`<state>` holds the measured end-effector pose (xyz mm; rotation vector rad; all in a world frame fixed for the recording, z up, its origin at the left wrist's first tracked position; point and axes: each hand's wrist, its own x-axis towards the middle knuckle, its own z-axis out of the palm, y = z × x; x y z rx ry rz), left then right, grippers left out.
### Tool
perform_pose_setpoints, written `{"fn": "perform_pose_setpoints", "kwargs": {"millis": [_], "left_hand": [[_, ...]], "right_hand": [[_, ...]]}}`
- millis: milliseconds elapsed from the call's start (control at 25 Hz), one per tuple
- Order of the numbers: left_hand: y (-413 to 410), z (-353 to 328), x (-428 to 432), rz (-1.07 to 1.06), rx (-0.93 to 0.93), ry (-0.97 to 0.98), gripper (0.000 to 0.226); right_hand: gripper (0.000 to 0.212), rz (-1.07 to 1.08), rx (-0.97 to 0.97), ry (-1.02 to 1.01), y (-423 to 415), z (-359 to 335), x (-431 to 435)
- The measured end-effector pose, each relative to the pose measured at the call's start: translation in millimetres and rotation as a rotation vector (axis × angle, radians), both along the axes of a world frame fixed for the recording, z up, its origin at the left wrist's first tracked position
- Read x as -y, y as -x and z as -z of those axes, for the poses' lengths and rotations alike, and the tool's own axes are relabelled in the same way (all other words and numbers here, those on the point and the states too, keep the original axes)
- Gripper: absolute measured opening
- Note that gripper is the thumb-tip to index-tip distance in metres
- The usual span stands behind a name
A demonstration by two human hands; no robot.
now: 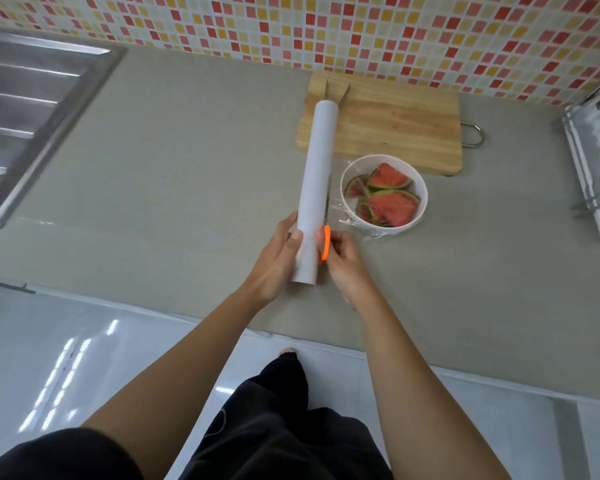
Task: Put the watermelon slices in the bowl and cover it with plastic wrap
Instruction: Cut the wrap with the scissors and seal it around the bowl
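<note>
A white bowl (416, 216) holding several watermelon slices (390, 202) stands on the grey counter, right of my hands. Clear plastic wrap (352, 221) lies over the bowl and bunches at its near left side. My left hand (274, 261) grips the near end of a long white plastic wrap roll (317, 181), held above the counter and pointing away from me. My right hand (343, 261) holds the orange handle of scissors (325, 247); their dark blade runs along the roll's right side, between roll and bowl.
A wooden cutting board (395, 123) with a metal handle lies behind the bowl, a knife (340, 95) at its far left corner. A steel sink (32, 112) is at the left. A dish rack (596, 161) stands at the right edge. The tiled wall runs behind.
</note>
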<state>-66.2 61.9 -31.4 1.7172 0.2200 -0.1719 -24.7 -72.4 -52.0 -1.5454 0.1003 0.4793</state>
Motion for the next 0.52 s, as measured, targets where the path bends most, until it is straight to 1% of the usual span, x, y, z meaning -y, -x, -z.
{"fn": "perform_pose_setpoints", "kwargs": {"millis": [80, 160, 240, 320, 440, 520], "left_hand": [[-16, -1, -1, -0.083, -0.047, 0.157, 0.073], [-38, -5, -4, -0.133, -0.106, 0.259, 0.061], [-63, -10, -7, -0.175, -0.163, 0.224, 0.049], [-82, -13, -11, -0.197, -0.189, 0.150, 0.042], [-97, -18, -18, -0.119, -0.198, 0.082, 0.047], [-99, -20, -22, -0.082, -0.207, 0.091, 0.046]], "right_hand": [[0.022, 0.007, 0.000, 0.018, 0, 3, 3], [0.019, 0.017, 0.004, 0.033, 0, 3, 4], [0.015, 0.013, 0.005, 0.041, -1, 2, 5], [0.013, 0.005, -0.005, 0.034, 0, -1, 3], [0.017, 0.021, -0.009, -0.002, 1, -5, -2], [0.022, 0.034, -0.030, -0.009, 0, -8, -5]]}}
